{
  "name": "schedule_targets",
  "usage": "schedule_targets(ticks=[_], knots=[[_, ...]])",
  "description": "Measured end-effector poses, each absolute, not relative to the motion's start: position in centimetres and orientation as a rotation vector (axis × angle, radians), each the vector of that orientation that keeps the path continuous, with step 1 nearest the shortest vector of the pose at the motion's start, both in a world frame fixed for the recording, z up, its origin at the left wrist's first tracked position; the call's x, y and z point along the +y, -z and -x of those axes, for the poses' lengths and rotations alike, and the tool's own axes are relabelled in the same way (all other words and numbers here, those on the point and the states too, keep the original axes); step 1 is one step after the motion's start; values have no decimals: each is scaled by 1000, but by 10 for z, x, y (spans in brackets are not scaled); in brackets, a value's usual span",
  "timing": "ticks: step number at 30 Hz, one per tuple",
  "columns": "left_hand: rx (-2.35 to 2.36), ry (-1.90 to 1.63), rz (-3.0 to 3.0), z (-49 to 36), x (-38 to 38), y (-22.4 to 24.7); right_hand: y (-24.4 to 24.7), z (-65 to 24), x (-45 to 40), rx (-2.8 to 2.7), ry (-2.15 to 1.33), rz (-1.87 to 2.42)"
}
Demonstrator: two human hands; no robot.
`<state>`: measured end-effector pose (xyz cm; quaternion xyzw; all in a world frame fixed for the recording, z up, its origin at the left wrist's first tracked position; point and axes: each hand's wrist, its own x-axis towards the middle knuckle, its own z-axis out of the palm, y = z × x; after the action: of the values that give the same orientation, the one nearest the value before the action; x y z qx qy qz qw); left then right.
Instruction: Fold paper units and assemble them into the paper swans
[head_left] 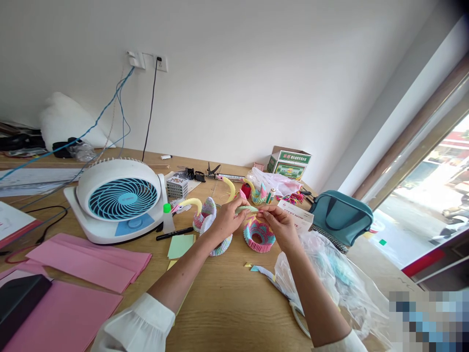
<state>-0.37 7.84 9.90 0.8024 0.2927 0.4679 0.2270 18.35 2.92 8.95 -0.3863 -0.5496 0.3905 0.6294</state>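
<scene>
Green paper strip (pixel 248 209) pinched between two hands
Its long axis runs crosswise, left hand (pixel 227 218) to right hand (pixel 283 226), fingers of each gripping an end, neither nearer, beside the pink-and-blue ring (pixel 259 248).

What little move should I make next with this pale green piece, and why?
Perhaps steady the pale green piece with your left hand and gently adjust your right hand's pinch. Both hands are on it, one toward each end, and the pink-and-blue ring looks close enough to bump.
</scene>
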Motion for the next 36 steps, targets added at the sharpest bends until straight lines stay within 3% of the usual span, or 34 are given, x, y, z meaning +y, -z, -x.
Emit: schedule_targets(ticks=[16, 23, 36], knots=[[802, -1327, -2166, 1, 72, -97, -93, -168, 22, -1310, -555, 1110], [792, -1346, -2067, 0, 69, -94, -84, -172, 28, -1408, -247, 1139], [778, -1369, -2036, 2, 68, -96, -71, -171, 31, -1361, -390, 1174]])
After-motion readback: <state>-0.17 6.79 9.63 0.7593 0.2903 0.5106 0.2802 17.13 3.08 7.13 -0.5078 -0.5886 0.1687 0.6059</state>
